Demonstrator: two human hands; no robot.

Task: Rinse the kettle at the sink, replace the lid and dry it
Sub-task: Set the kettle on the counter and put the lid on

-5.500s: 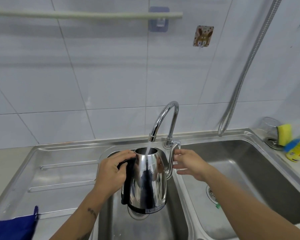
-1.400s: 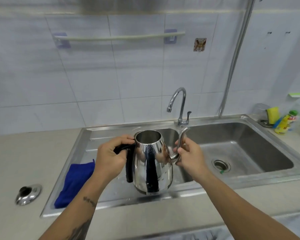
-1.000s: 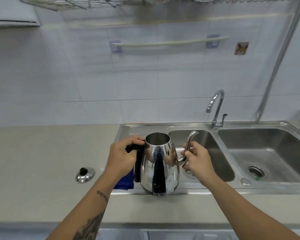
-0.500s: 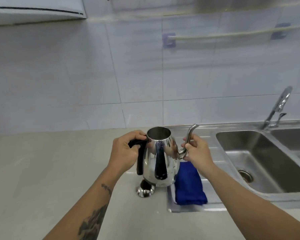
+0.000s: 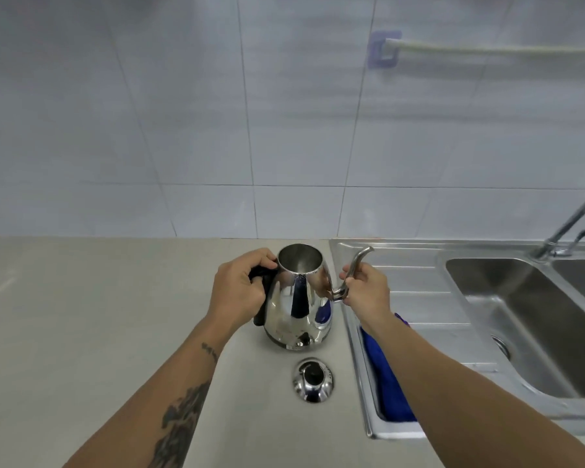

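The left hand [image 5: 238, 288] is gripping the black handle of the steel kettle [image 5: 298, 302], and the right hand [image 5: 363, 288] is holding its thin spout. The kettle is standing upright and open on the counter [image 5: 98, 315], just beside the left edge of the sink [image 5: 419, 292]. The lid [image 5: 313, 380] is lying near it, toward the front edge. A blue cloth [image 5: 387, 383] is lying on the drainboard. Wide bare counter is spreading to the left.
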